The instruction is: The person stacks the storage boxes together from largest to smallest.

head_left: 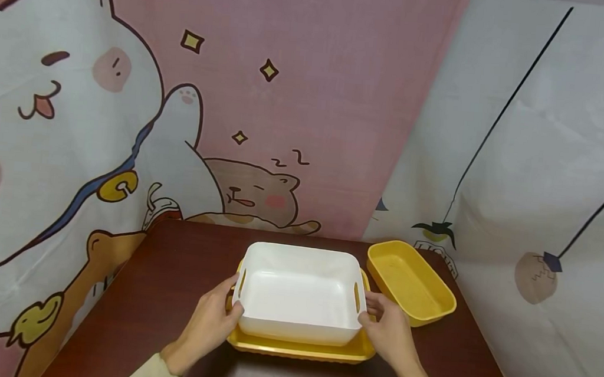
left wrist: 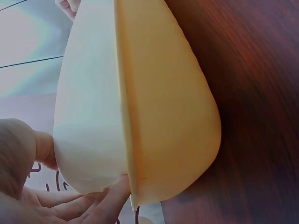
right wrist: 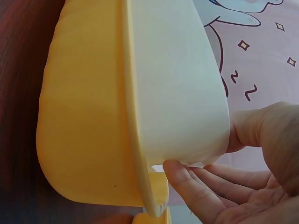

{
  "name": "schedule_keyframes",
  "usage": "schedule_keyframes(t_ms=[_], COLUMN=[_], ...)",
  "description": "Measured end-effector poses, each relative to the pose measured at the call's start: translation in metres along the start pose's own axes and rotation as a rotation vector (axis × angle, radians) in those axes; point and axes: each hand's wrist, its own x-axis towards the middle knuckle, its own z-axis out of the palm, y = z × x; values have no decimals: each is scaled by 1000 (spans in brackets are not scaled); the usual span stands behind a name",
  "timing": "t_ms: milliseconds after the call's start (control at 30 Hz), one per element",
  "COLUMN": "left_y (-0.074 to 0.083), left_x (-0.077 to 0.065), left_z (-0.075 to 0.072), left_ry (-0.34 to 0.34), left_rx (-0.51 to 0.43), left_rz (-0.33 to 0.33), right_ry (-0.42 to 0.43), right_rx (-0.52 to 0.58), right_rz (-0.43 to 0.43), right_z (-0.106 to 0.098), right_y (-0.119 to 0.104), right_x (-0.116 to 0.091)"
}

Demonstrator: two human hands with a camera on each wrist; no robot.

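Observation:
A white rectangular plastic basket (head_left: pixel 299 298) with a slot in each short end sits partly inside a larger yellow basket (head_left: pixel 300 350). The left hand (head_left: pixel 211 317) grips the white basket's left end, its thumb near the rim and its fingers against the outer wall. At the right end, the right hand (head_left: pixel 387 332) holds it the same way. Both wrist views show the white wall (left wrist: pixel 91 102) rising above the yellow rim (right wrist: pixel 133 93). Fingertips of each hand come close to that rim; whether they touch it, I cannot tell. The white basket's underside is hidden.
A smaller yellow tray (head_left: pixel 411 283) lies at an angle on the dark wooden table (head_left: pixel 167 272), right of the baskets and close to the right hand. Behind the table hangs a cloth (head_left: pixel 314 95) printed with cartoon cats.

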Motion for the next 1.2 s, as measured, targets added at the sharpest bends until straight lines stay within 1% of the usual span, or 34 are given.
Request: schedule_keyframes(t_ms=[100, 267, 667, 967, 1200], left_y=[0, 0, 1, 1, 0], left_x=[0, 0, 0, 3, 8], left_z=[1, 1, -2, -5, -7], left_ry=[-2, 4, -17, -62, -78], left_rx=[0, -2, 1, -5, -17], left_rz=[-1, 17, 22, 5, -18], right_ry=[4, 3, 1, -12, -27], right_rx=[1, 1, 39, 41, 23], right_rz=[4, 8, 27, 50, 61], right_z=[0, -1, -3, -5, -7], right_y=[1, 1, 2, 3, 2], right_x=[0, 0, 0, 0, 2])
